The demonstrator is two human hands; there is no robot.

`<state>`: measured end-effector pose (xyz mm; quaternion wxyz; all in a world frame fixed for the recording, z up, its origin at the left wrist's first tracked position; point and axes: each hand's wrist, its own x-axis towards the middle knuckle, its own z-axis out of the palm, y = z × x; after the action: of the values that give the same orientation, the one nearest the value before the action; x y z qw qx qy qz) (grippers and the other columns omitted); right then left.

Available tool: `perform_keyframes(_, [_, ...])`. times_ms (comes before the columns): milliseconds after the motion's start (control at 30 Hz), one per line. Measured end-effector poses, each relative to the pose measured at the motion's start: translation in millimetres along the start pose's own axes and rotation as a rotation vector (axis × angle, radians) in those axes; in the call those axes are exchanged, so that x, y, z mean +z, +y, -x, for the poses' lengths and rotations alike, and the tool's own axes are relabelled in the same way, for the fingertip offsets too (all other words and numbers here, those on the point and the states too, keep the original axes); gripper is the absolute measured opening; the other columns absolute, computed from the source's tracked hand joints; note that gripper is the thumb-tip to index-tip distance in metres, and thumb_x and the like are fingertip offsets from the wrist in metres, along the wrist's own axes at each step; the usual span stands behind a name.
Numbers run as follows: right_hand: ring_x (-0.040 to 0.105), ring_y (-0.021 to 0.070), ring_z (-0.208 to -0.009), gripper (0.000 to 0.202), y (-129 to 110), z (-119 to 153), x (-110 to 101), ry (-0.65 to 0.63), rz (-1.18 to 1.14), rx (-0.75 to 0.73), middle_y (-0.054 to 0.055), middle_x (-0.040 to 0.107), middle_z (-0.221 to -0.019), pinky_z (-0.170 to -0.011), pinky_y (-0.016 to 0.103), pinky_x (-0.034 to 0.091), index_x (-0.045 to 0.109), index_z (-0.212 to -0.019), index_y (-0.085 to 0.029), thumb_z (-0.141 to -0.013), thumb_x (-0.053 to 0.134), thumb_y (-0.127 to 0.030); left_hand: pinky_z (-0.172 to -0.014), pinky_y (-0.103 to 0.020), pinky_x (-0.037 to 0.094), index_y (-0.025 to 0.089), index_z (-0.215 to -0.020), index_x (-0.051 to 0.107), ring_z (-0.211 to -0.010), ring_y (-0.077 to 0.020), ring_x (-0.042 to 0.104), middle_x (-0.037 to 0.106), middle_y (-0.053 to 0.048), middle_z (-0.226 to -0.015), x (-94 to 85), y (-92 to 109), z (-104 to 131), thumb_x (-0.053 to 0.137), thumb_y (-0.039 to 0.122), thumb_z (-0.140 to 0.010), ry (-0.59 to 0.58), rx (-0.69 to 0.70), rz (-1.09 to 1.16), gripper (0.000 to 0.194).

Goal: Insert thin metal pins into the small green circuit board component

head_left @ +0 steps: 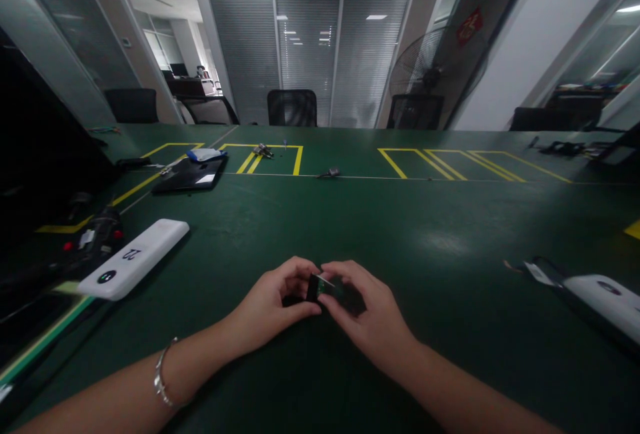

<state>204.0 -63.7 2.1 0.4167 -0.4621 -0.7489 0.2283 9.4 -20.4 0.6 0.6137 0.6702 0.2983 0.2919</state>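
Between my two hands, low in the middle of the head view, is a small dark object (314, 287) with a bit of green on its right part. My left hand (277, 297) grips its black left side between thumb and fingers. From the other side my right hand (367, 304) pinches the green part, thumb in front and fingers behind. The fingers partly hide the object, so its full shape cannot be made out. Both hands are just over the green table (300, 221).
A white power bank (143, 254) marked 22 lies at left near black gear (100, 234); another white device (605, 294) is at right. Farther back are a black laptop-like slab (187, 175), a metal part (263, 150) and a small dark item (331, 173).
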Motion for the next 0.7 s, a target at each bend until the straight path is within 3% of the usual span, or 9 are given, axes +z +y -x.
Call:
perform_keyframes(367, [0.062,0.0197,-0.094,0.032,-1.4,0.6,0.8,-0.054,0.012,-0.001,0.004,0.065,-0.104,-0.081,0.033,0.051,0.058,-0.114,-0.026,-0.084,0.060,-0.016,-0.072,-0.031,0.048,0.019,-0.108,0.052,-0.078,-0.0146,0.055,0.059,-0.002,-0.094,0.5,0.3,0.2,0.071,0.015,-0.078,-0.016,-0.003,-0.132,0.036])
perform_keyframes(700, [0.063,0.0201,-0.097,0.031,2.8,0.8,2.0,-0.024,-0.008,0.005,0.003,0.067,-0.106,-0.083,0.033,0.052,0.060,-0.113,-0.026,-0.084,0.064,-0.017,-0.078,-0.035,0.047,0.015,-0.107,0.055,-0.087,-0.0187,0.061,0.063,-0.006,-0.098,-0.9,5.1,-1.5,0.061,0.023,-0.087,-0.018,-0.021,0.072,0.023])
